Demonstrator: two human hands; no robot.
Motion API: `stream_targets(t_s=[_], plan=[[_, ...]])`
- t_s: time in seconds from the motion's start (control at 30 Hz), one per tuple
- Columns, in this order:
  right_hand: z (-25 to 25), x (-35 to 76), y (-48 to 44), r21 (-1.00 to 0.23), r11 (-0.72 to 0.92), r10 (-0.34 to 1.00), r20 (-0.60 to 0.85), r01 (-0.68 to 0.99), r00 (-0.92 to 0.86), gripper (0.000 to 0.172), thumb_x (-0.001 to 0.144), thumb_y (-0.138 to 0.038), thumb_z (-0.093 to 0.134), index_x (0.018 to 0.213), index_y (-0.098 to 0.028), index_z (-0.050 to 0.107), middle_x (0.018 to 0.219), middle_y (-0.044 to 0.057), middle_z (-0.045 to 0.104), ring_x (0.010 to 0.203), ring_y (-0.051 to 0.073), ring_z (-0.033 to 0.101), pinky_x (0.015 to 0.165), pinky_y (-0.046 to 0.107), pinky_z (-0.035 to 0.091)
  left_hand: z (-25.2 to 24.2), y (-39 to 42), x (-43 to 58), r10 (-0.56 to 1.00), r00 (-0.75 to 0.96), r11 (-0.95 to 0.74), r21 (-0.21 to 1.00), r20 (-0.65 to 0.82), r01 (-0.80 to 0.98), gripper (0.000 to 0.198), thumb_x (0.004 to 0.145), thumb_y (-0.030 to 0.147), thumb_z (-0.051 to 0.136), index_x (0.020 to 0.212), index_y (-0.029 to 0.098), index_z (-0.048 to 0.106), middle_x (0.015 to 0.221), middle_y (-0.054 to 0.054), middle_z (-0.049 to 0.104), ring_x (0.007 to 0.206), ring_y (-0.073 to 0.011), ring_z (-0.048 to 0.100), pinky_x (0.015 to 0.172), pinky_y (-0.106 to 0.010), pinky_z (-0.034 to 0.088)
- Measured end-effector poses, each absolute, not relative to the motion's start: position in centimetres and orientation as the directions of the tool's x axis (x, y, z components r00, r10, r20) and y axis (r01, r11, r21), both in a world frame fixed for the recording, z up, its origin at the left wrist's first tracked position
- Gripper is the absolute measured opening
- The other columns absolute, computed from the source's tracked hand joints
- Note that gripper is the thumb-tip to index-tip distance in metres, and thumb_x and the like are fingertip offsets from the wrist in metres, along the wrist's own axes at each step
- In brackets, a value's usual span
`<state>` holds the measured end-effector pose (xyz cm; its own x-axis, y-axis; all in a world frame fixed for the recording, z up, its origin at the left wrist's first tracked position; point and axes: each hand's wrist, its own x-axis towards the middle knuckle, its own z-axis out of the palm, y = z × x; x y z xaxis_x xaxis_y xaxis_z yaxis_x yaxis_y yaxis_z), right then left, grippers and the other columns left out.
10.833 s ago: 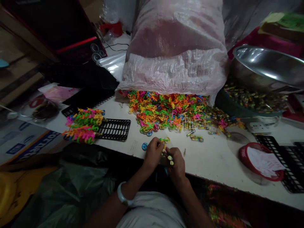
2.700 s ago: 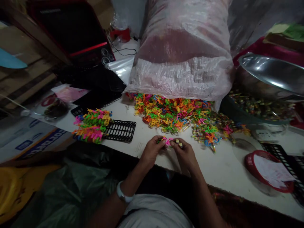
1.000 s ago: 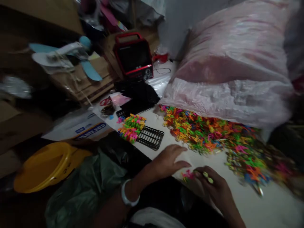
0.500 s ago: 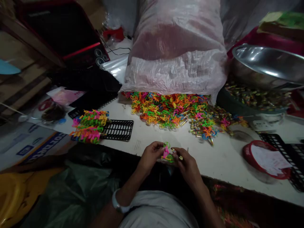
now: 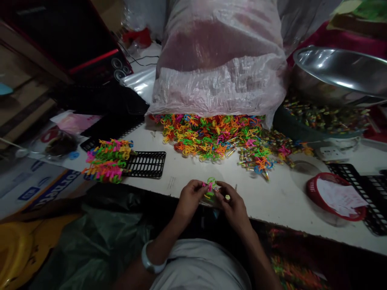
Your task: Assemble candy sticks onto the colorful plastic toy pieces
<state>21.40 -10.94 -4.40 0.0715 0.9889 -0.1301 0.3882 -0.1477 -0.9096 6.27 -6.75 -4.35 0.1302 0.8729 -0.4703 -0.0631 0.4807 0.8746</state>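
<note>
Two hands meet at the near edge of the white counter (image 5: 281, 201), the left hand (image 5: 190, 198) and the right hand (image 5: 232, 205) both pinched on a small cluster of plastic rings (image 5: 211, 186), pink and green, thin and looped, held just above the counter surface between the fingertips. The left wrist carries a pale smooth band (image 5: 148, 262). Beyond the hands, at the centre of the counter, lies a loose heap of rings (image 5: 211, 135) in orange, yellow, green, pink and blue, tangled and glossy, touching the foot of a large crinkled translucent plastic sack (image 5: 219, 60), pinkish and bulging. To the left, a black slotted plastic rack (image 5: 146, 164) lies flat, with a dense bundle of bright rings (image 5: 107, 164) stacked on its left end. To the right, near the counter edge, sits a round red basket (image 5: 314, 195) with white paper inside, and beside it another black slotted rack (image 5: 369, 197). At far right a polished steel bowl (image 5: 341, 72) stands tilted over a dark tub of small multicoloured pieces (image 5: 320, 121). A black box with red trim (image 5: 75, 44) stands at far left.
</note>
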Motion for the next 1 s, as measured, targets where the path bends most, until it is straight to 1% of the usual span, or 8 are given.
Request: stream_targets(t_s=[0.1, 0.23, 0.4, 0.57, 0.77, 0.87, 0.93, 1.0], plan=[[-4.0, 21.7, -11.2, -0.866, -0.100, 0.995, -0.082, 0.490, 0.057, 0.023, 0.091, -0.033, 0.048, 0.107, -0.021, 0.059, 0.098, 0.006, 0.064, 0.088, 0.017, 0.061, 0.071, 0.026, 0.050, -4.3, -6.6, 6.4, 0.899, 0.112, 0.415, 0.906, -0.423, 0.087, 0.017, 0.074, 0.034, 0.065, 0.069, 0.018, 0.061, 0.068, 0.001, 0.059, 0.067, -0.0136, 0.053, 0.064, -0.023, 0.041], [-3.6, 21.6, -11.1, -0.791, 0.035, 0.999, 0.027, 0.611, -0.022, 0.020, 0.092, -0.028, 0.046, 0.103, -0.021, 0.060, 0.094, 0.006, 0.065, 0.086, 0.018, 0.061, 0.076, 0.029, 0.048, -4.2, -6.6, 6.8, 0.933, 0.087, 0.325, 0.921, -0.350, 0.214, 0.018, 0.078, 0.032, 0.058, 0.067, 0.019, 0.056, 0.066, 0.003, 0.055, 0.068, -0.0139, 0.051, 0.064, -0.023, 0.039], [-3.9, 21.2, -11.1, -0.727, 0.075, 0.996, 0.081, 0.683, -0.024, 0.021, 0.093, -0.024, 0.044, 0.106, -0.018, 0.059, 0.092, 0.006, 0.065, 0.084, 0.018, 0.061, 0.074, 0.029, 0.047, -4.1, -7.0, 7.1, 0.934, 0.096, 0.312, 0.918, -0.344, 0.245, 0.015, 0.082, 0.029, 0.052, 0.074, 0.018, 0.058, 0.074, 0.000, 0.059, 0.074, -0.0153, 0.054, 0.069, -0.025, 0.040], [-4.0, 21.0, -11.7, -0.625, 0.075, 0.995, 0.100, 0.777, -0.015, 0.021, 0.093, -0.023, 0.045, 0.107, -0.017, 0.059, 0.090, 0.007, 0.065, 0.082, 0.020, 0.061, 0.072, 0.031, 0.048, -4.1, -7.4, 7.4, 0.950, 0.083, 0.269, 0.923, -0.302, 0.274, 0.014, 0.085, 0.028, 0.050, 0.078, 0.018, 0.057, 0.079, -0.001, 0.059, 0.078, -0.0155, 0.055, 0.072, -0.026, 0.042], [-4.3, 21.0, -11.2, -0.591, 0.155, 0.980, 0.191, 0.792, -0.049, 0.021, 0.092, -0.018, 0.044, 0.107, -0.016, 0.058, 0.090, 0.008, 0.064, 0.081, 0.020, 0.061, 0.070, 0.031, 0.049, -4.0, -7.7, 7.6, 0.980, 0.094, 0.124, 0.910, -0.174, 0.396, 0.013, 0.087, 0.022, 0.045, 0.081, 0.019, 0.055, 0.084, -0.002, 0.058, 0.081, -0.0155, 0.055, 0.075, -0.027, 0.042], [-4.9, 21.3, -10.6, -0.620, 0.230, 0.965, 0.243, 0.750, -0.095, 0.020, 0.091, -0.016, 0.044, 0.106, -0.016, 0.058, 0.089, 0.008, 0.064, 0.082, 0.020, 0.060, 0.071, 0.031, 0.050, -3.9, -7.8, 7.6, 0.991, 0.086, 0.056, 0.901, -0.103, 0.430, 0.015, 0.088, 0.019, 0.042, 0.080, 0.019, 0.054, 0.082, -0.003, 0.057, 0.081, -0.0158, 0.054, 0.074, -0.028, 0.041], [-5.3, 21.5, -10.3, -0.654, 0.264, 0.958, 0.261, 0.708, -0.116, 0.020, 0.091, -0.015, 0.044, 0.105, -0.017, 0.058, 0.088, 0.008, 0.064, 0.081, 0.020, 0.060, 0.070, 0.031, 0.050, -3.9, -7.8, 7.6, 0.992, 0.082, 0.046, 0.895, -0.092, 0.443, 0.014, 0.087, 0.017, 0.042, 0.078, 0.019, 0.053, 0.080, -0.002, 0.057, 0.080, -0.0160, 0.054, 0.073, -0.028, 0.041], [-5.5, 21.8, -10.0, -0.691, 0.279, 0.956, 0.265, 0.667, -0.125, 0.019, 0.091, -0.016, 0.045, 0.104, -0.018, 0.059, 0.087, 0.007, 0.065, 0.080, 0.018, 0.061, 0.070, 0.030, 0.050, -4.1, -7.8, 7.5, 0.988, 0.073, 0.089, 0.897, -0.133, 0.434, 0.014, 0.086, 0.017, 0.042, 0.076, 0.019, 0.051, 0.078, -0.002, 0.056, 0.077, -0.0159, 0.054, 0.071, -0.027, 0.041]])
